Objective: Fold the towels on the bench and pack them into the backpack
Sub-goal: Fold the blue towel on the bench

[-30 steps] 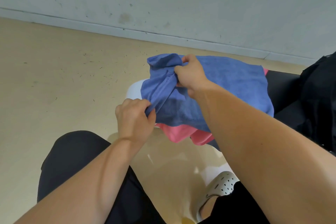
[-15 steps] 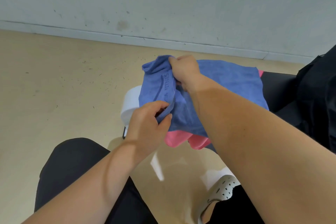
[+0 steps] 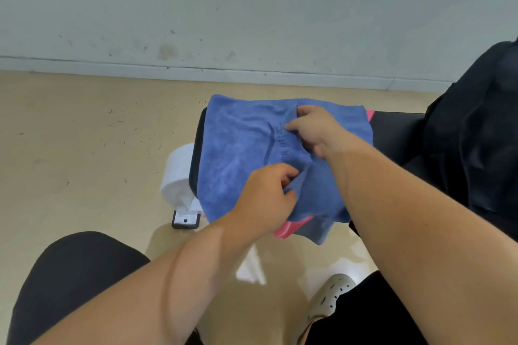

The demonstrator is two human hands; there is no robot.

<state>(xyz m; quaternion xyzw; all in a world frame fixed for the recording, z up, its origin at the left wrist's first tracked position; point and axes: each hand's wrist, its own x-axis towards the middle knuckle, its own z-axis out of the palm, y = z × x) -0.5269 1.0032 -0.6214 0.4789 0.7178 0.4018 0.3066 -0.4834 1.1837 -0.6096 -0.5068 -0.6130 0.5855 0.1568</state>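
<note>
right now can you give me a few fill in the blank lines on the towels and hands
1. The towel lying on top is ____.
2. Peeking out under the blue towel is a ____ towel.
3. The left hand pinches the blue towel's ____ edge.
4. The black backpack sits to the ____ of the towels.

Missing words: blue; pink; near; right

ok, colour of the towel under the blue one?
Pink, peeking out beneath the blue towel; head view.

Embossed lettering on the blue towel (image 3: 238, 154) is too faint to read.
</note>
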